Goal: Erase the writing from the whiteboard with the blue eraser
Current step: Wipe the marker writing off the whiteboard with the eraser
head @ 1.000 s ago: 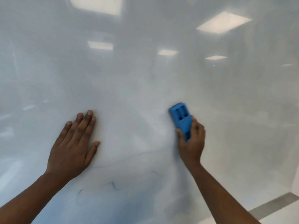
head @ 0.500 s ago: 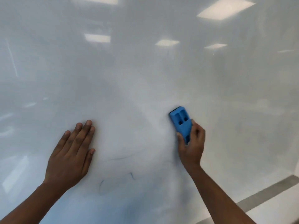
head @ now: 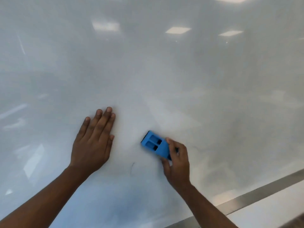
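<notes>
The whiteboard (head: pixel 164 71) fills the view, glossy, with ceiling lights mirrored in it. My right hand (head: pixel 176 163) grips the blue eraser (head: pixel 155 145) and presses it flat on the board, tilted toward the upper left. A short, faint dark pen stroke (head: pixel 132 167) remains just below and left of the eraser. My left hand (head: pixel 93 142) lies flat on the board with fingers together, to the left of the eraser and apart from it. A bluish smear (head: pixel 107 203) shows between my forearms.
The board's grey metal bottom frame (head: pixel 256 196) runs diagonally across the lower right corner, with a white surface (head: pixel 279 211) beyond it.
My right hand has swept the eraser down and left, and it now tilts further left. Several faint blue strokes below my hands are gone; one short stroke is left. The view has shifted.
</notes>
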A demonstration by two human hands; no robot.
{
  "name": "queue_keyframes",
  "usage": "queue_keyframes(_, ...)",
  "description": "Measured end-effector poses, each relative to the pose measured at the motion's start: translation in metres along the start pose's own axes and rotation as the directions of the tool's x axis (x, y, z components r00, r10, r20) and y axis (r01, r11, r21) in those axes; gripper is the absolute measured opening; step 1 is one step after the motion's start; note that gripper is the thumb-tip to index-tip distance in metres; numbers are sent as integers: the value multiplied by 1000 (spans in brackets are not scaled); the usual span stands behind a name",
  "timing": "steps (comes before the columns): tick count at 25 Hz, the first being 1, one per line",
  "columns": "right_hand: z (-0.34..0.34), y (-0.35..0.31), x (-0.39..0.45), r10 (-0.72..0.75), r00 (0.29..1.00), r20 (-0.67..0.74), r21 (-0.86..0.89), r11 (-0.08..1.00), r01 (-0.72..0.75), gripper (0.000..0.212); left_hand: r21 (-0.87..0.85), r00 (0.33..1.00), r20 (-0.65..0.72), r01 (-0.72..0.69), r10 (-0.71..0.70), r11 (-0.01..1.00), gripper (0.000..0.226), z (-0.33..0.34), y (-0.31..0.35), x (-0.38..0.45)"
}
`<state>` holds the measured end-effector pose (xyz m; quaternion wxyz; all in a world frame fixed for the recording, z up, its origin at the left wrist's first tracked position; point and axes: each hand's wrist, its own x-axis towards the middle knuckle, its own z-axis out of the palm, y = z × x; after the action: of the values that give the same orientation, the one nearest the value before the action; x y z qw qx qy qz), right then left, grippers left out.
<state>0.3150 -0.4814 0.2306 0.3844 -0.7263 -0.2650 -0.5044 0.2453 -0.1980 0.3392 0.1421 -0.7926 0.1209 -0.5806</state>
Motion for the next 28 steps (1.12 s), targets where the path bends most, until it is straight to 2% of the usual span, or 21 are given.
queue_keyframes(1,-9,8,18,131,985,-110,-3,991,-132,59,3,1000,-2,14,-14,1000,61,-4,-11,-3)
queue_keyframes(3,-9,9,47,418,852,-314,55,904,-423,65,24,1000,9,12,-12,1000,61,-11,-32,-15)
queue_keyframes(4,4,-6,46,480,800,-359,78,870,-487,67,30,1000,22,1,-2,1000,61,-14,-38,-20)
queue_keyframes(5,23,-27,32,466,808,-359,81,879,-471,66,29,1000,29,-9,9,1000,61,-15,-41,-25)
queue_keyframes(6,45,-47,9,382,869,-314,72,922,-380,64,34,999,24,-21,21,999,61,-13,-41,-26)
queue_keyframes(7,63,-70,-24,243,948,-206,50,970,-238,61,37,1000,17,-25,25,999,61,-13,-41,-30)
queue_keyframes(8,71,-84,-54,64,995,-75,25,998,-62,60,42,999,0,-32,32,999,61,-12,-40,-29)
queue_keyframes(9,73,-87,-77,-91,994,57,-5,996,91,59,47,999,-5,-37,37,998,61,-11,-40,-26)
queue_keyframes(11,51,-68,-94,-247,940,235,-72,960,270,57,47,999,-4,-36,36,998,62,-13,-43,-29)
queue_keyframes(12,36,-56,-83,-224,945,237,-83,965,250,56,43,999,-2,-44,45,998,62,-13,-43,-31)
queue_keyframes(14,14,-37,-45,-17,996,87,-135,990,28,61,34,999,-12,-52,52,998,63,-12,-40,-36)
queue_keyframes(16,16,-34,1,184,975,-126,-89,977,-196,61,57,999,-19,-42,44,997,65,-10,-38,-38)
queue_keyframes(17,27,-46,16,202,959,-197,-42,976,-214,59,59,999,-22,-39,40,998,65,-10,-37,-38)
queue_keyframes(19,57,-77,6,84,979,-184,-9,996,-87,54,70,998,-35,-40,43,997,65,-9,-37,-37)
queue_keyframes(20,68,-88,-21,-26,995,-95,-29,999,24,52,64,998,-36,-44,46,997,65,-10,-37,-36)
queue_keyframes(22,64,-88,-80,-225,965,137,-85,968,237,48,37,998,-40,-44,45,998,65,-12,-37,-37)
queue_keyframes(23,49,-76,-94,-234,948,217,-102,960,261,46,35,999,-40,-33,35,999,65,-13,-36,-37)
queue_keyframes(24,31,-60,-93,-198,951,237,-101,969,227,47,34,999,-35,-19,20,999,65,-14,-34,-36)
queue_keyframes(25,16,-42,-80,-114,976,184,-119,983,137,50,28,1000,-26,-13,14,1000,67,-14,-30,-35)
queue_keyframes(26,2,-26,-59,17,995,102,-142,990,-3,54,12,1000,-18,-23,24,1000,70,-14,-26,-34)
queue_keyframes(28,-18,0,1,277,955,-109,-124,949,-290,61,-12,998,2,-67,67,998,74,-12,-13,-28)
